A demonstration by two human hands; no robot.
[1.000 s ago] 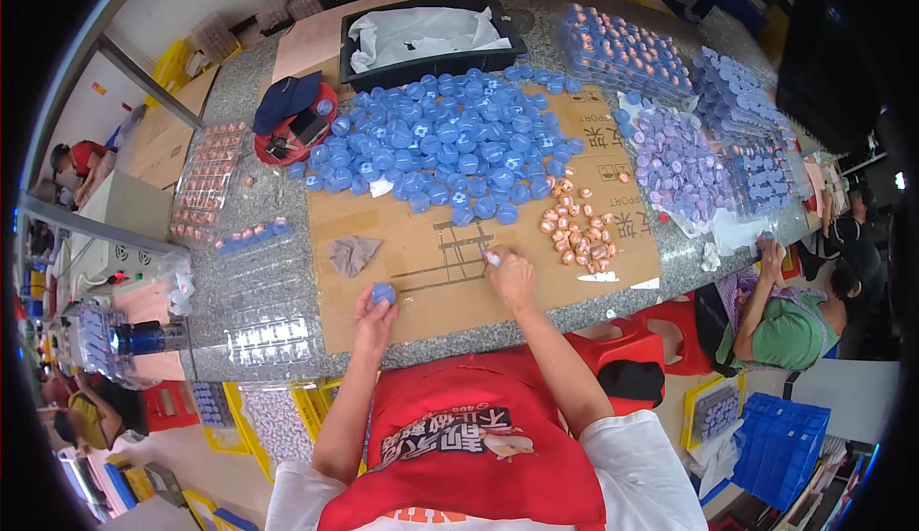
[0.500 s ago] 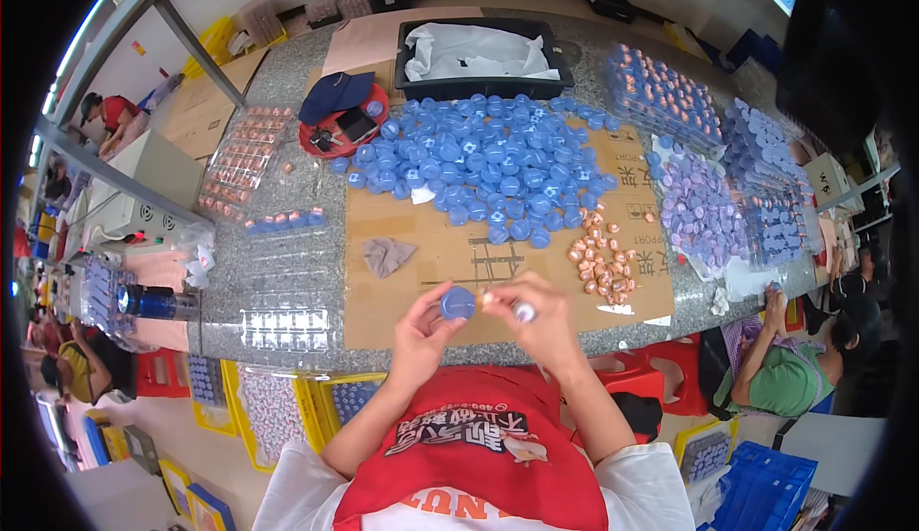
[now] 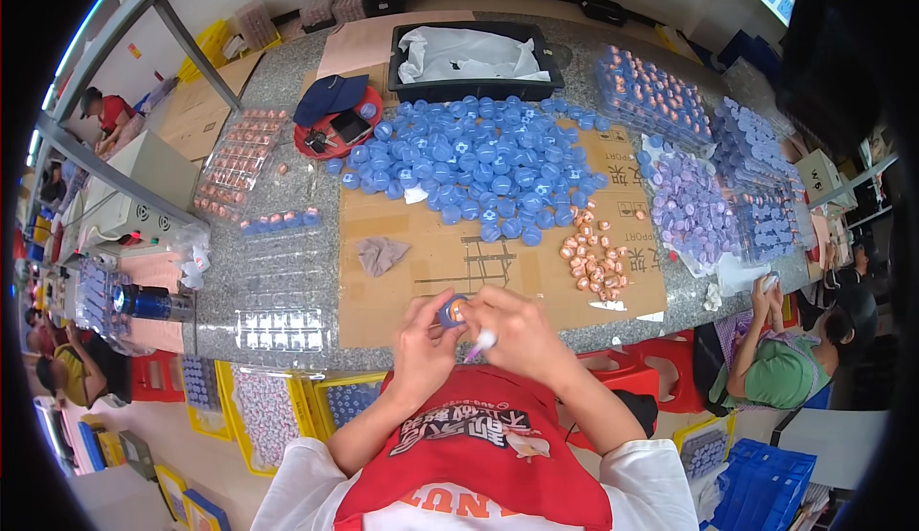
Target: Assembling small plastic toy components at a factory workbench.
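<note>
My left hand [image 3: 422, 341] is closed around the edge of a round blue plastic piece [image 3: 446, 308] above the table's near edge. The fingers of my right hand [image 3: 520, 332] press a small copper-coloured piece [image 3: 458, 312] against its face. Also tucked in my right hand is a thin stick with a white rounded end [image 3: 486, 339] and a purple part below. Beyond my hands a large heap of similar blue pieces [image 3: 479, 167] covers the cardboard sheet [image 3: 421, 306]. To the right of it lies a smaller heap of copper-coloured pieces [image 3: 595, 265].
A grey cloth [image 3: 383, 255] lies left on the cardboard. A black bin [image 3: 476, 88] stands behind the heap. Clear trays [image 3: 280, 330] lie at left, filled trays [image 3: 656, 100] and purple pieces [image 3: 694, 207] at right. A co-worker [image 3: 780, 368] sits at the right.
My right hand has moved left to meet my left hand. The copper-coloured piece, apart from the blue piece before, is now against it, and the blue piece is turned more edge-on.
</note>
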